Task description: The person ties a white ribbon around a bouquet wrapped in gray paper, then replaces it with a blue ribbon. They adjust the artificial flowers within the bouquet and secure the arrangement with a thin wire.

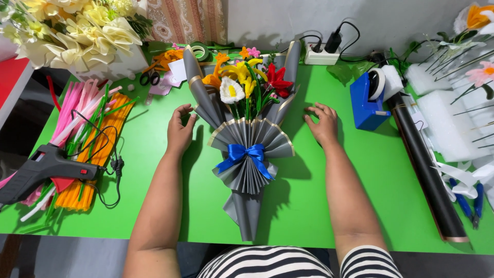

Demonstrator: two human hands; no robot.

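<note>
Our left hand at nine o'clock of the bouquet, fingers loosely curled, touching its wrap, our right hand at three o'clock, fingers spread on the table

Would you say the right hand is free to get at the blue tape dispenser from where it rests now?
Probably yes. The right hand lies flat and empty on the green table, and only bare tabletop shows between it and the blue tape dispenser. The wrapped bouquet is on its other side.
</note>
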